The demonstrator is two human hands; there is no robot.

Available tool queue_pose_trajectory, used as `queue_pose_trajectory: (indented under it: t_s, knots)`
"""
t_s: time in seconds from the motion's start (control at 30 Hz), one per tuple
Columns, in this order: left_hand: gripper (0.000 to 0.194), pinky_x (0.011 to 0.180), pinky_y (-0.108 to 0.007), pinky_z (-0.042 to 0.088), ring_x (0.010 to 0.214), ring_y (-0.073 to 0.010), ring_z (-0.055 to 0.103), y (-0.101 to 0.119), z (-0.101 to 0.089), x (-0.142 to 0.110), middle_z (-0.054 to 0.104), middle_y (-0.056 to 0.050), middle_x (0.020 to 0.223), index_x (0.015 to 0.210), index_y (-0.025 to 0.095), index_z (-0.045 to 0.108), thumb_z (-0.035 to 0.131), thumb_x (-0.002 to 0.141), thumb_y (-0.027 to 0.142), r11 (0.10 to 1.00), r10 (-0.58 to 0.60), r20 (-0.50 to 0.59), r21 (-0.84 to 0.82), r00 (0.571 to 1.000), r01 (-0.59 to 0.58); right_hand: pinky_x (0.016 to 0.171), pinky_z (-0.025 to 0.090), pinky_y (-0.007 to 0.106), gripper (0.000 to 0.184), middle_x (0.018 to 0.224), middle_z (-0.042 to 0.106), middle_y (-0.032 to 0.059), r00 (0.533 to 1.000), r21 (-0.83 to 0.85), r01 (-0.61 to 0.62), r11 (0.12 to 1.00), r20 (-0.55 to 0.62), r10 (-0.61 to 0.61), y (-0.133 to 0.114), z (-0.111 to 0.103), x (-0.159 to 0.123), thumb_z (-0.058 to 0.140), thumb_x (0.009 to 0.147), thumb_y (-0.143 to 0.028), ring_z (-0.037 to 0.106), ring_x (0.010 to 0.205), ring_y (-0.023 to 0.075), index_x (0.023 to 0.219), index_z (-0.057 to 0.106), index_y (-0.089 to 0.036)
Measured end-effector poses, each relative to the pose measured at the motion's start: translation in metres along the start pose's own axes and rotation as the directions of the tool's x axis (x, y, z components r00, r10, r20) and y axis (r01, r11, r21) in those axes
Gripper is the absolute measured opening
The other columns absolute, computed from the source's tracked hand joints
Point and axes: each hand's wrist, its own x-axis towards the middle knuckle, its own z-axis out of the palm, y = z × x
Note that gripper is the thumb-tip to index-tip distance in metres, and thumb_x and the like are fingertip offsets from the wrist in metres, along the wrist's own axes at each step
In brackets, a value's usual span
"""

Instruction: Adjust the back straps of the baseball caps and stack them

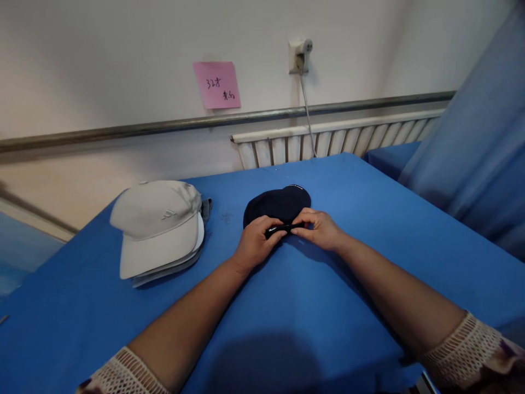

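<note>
While the black cap [273, 205] is lying on the blue bench [287, 306], we are pinching its near-edge strap between thumb and fingers of our left hand [258, 241] and right hand [319, 230]; left of it, grey caps [158, 213] are sitting stacked.

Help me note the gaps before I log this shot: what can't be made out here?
All in the head view:
- Middle of the band on the dark cap: partly covered by the fingertips of the left hand and right hand.
- Lower caps: mostly hidden under the pale top cap; their number is unclear.
- Lettering on the dark brim: too small.
- Thin item: cut by the left edge.
</note>
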Motion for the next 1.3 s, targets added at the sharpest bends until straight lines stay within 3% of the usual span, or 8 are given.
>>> queue_pose_trajectory:
  t_s: [0.2,0.37,0.5,0.63,0.73,0.87,1.07,1.3]
  knots:
    - [0.011,0.076,-0.033,0.047,0.081,-0.0173,0.060,0.007,-0.002,-0.001,0.066,-0.004,0.086,0.091,0.019,0.066,0.059,0.089,0.027,0.996,0.078,-0.059,0.042,0.995,-0.075,0.069,0.046,0.027,0.007,0.093,0.061,0.0023,0.992,-0.132,0.111,0.985,-0.037,-0.117,-0.012,-0.005,-0.002,0.066,0.081,-0.020,0.058,0.079,0.0141,0.088,0.066,-0.023]
    - [0.021,0.072,-0.029,0.049,0.075,-0.0153,0.061,0.008,-0.005,0.002,0.067,-0.003,0.081,0.090,0.019,0.069,0.056,0.090,0.034,0.980,-0.108,-0.011,-0.171,0.994,0.105,0.073,0.047,0.029,0.011,0.088,0.067,0.0019,0.998,-0.061,0.056,0.997,-0.035,-0.058,-0.014,-0.004,-0.004,0.059,0.090,-0.027,0.062,0.078,0.0148,0.097,0.066,-0.023]
    - [0.026,0.070,-0.029,0.050,0.075,-0.0163,0.062,0.009,-0.004,0.004,0.069,-0.003,0.081,0.087,0.018,0.070,0.055,0.089,0.038,0.908,-0.294,0.012,-0.307,0.956,0.283,0.066,0.047,0.029,0.044,0.097,0.067,0.0040,1.000,-0.081,0.000,0.997,-0.010,-0.001,-0.019,-0.001,-0.008,0.072,0.079,-0.029,0.061,0.070,0.0143,0.119,0.054,-0.021]
    - [0.027,0.071,-0.030,0.051,0.079,-0.0168,0.062,0.008,-0.002,0.006,0.070,-0.005,0.090,0.098,0.018,0.069,0.054,0.088,0.039,0.860,-0.359,-0.033,-0.399,0.933,0.317,0.070,0.047,0.029,0.025,0.102,0.065,0.0062,0.992,-0.173,0.123,0.977,-0.019,-0.128,-0.020,0.004,-0.008,0.060,0.086,-0.020,0.061,0.079,0.0157,0.111,0.057,-0.022]
    - [0.027,0.071,-0.029,0.051,0.078,-0.0159,0.062,0.007,-0.003,0.006,0.069,-0.004,0.088,0.097,0.018,0.068,0.054,0.088,0.040,0.868,-0.343,-0.003,-0.383,0.939,0.316,0.074,0.047,0.030,0.016,0.098,0.065,0.0052,0.987,-0.162,0.156,0.974,-0.002,-0.159,-0.015,0.006,-0.007,0.052,0.091,-0.019,0.062,0.084,0.0163,0.104,0.062,-0.023]
    - [0.029,0.073,-0.029,0.050,0.081,-0.0166,0.063,0.008,-0.005,0.004,0.070,-0.003,0.093,0.100,0.019,0.067,0.069,0.077,0.036,0.917,-0.268,0.082,-0.284,0.960,0.280,0.072,0.045,0.028,0.011,0.086,0.063,0.0027,0.994,-0.139,0.104,0.985,-0.011,-0.107,-0.011,0.006,-0.006,0.053,0.093,-0.024,0.060,0.079,0.0152,0.092,0.063,-0.022]
    - [0.025,0.063,-0.026,0.046,0.067,-0.0134,0.060,0.009,-0.002,0.002,0.070,0.000,0.085,0.100,0.020,0.068,0.067,0.077,0.030,0.956,-0.229,0.135,-0.157,0.964,0.249,0.064,0.041,0.027,0.025,0.073,0.058,0.0008,0.998,-0.163,0.039,0.986,-0.044,-0.047,-0.014,0.006,-0.005,0.047,0.096,-0.029,0.056,0.068,0.0141,0.076,0.058,-0.021]
    - [0.025,0.061,-0.025,0.045,0.066,-0.0137,0.061,0.014,-0.001,0.003,0.070,0.001,0.080,0.095,0.020,0.068,0.069,0.077,0.037,0.961,-0.255,0.082,-0.091,0.963,0.262,0.076,0.049,0.030,0.018,0.098,0.065,0.0079,0.972,-0.151,0.145,0.978,-0.164,-0.169,-0.023,0.008,-0.009,0.045,0.096,-0.026,0.063,0.086,0.0180,0.090,0.062,-0.023]
